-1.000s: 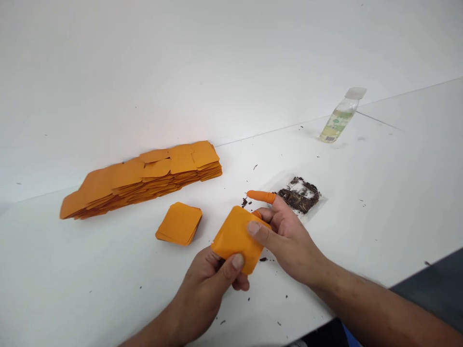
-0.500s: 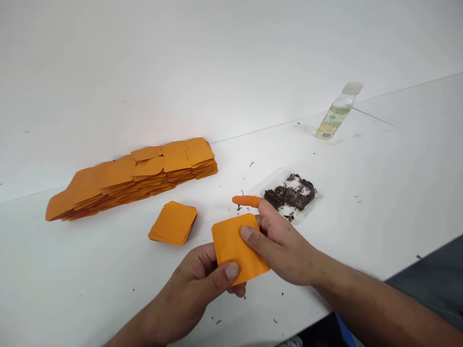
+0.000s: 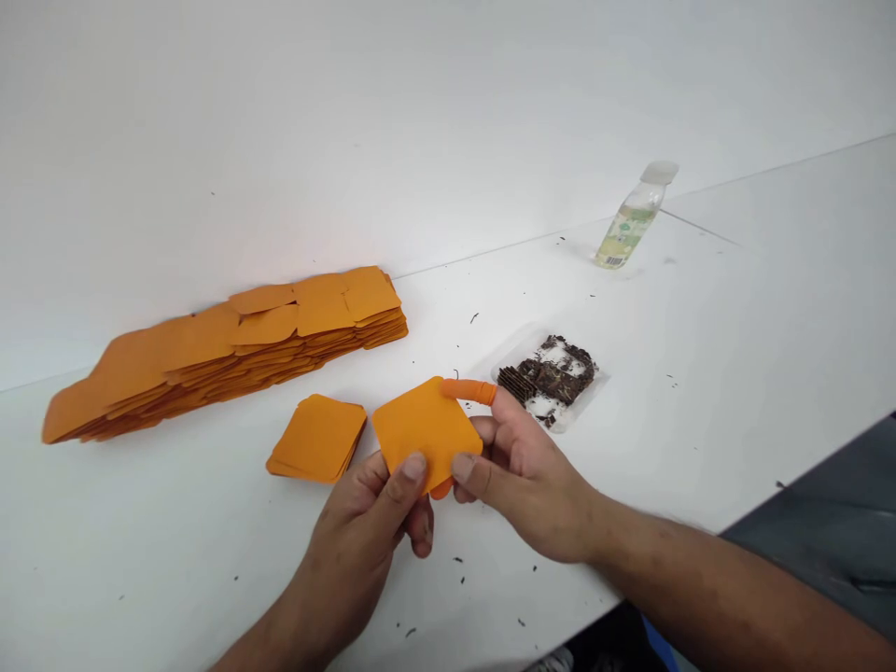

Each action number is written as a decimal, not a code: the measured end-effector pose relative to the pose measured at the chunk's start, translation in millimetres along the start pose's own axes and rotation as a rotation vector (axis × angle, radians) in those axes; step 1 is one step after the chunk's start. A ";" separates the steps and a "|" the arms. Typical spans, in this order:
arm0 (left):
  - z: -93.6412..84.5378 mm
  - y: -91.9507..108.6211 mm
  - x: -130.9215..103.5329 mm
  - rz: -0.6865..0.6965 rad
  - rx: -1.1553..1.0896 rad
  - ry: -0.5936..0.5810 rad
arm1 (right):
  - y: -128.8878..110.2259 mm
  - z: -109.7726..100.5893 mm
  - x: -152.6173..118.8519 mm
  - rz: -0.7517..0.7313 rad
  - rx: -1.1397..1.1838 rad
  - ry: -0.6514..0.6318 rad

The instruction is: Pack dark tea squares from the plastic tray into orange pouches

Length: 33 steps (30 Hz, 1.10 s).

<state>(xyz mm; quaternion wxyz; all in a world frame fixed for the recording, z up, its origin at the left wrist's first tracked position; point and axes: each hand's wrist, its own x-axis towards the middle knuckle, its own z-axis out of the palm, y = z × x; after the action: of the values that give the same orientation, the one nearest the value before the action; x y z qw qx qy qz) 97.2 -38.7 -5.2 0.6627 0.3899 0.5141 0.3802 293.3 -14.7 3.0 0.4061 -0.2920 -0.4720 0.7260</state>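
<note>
Between both hands, above the white table, is a square orange paper piece (image 3: 424, 425) with rounded corners. My left hand (image 3: 374, 523) pinches its lower left side, thumb on top. At the lower right corner my right hand (image 3: 532, 476) grips it between thumb and fingers. An orange finger cot (image 3: 472, 390) covers my right index finger, which reaches along the paper's top corner. Just left of my hands lies a small stack of orange papers (image 3: 318, 434). Whether the held piece is one sheet or several layers I cannot tell.
A long row of stacked orange papers (image 3: 231, 355) lies along the white wall (image 3: 420, 121). Right of my hands sits a clear tray (image 3: 581, 401) of dark strips and crumbs. A tilted bottle (image 3: 630, 224) stands farther back. Dark bits dot the table (image 3: 665, 448).
The held orange paper has turned so a corner points upward. My right hand has moved its grip to the lower right corner, with the index finger now at the paper's top. The view has shifted slightly.
</note>
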 end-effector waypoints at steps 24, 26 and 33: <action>12.4 -5.6 0.8 0.095 0.123 0.035 | 5.8 1.8 3.3 0.061 -0.032 0.187; 17.3 -5.4 -1.5 0.080 0.085 0.028 | 8.6 3.8 4.9 0.039 0.021 0.202; 25.3 -7.4 -12.0 -0.063 0.017 -0.026 | 15.3 6.5 6.3 0.112 0.062 0.179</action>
<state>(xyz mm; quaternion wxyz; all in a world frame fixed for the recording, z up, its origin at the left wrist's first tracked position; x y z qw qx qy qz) 120.5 -55.8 -3.1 0.6776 0.3841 0.5206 0.3498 280.1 -15.7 -8.9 0.4142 -0.3689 -0.3938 0.7330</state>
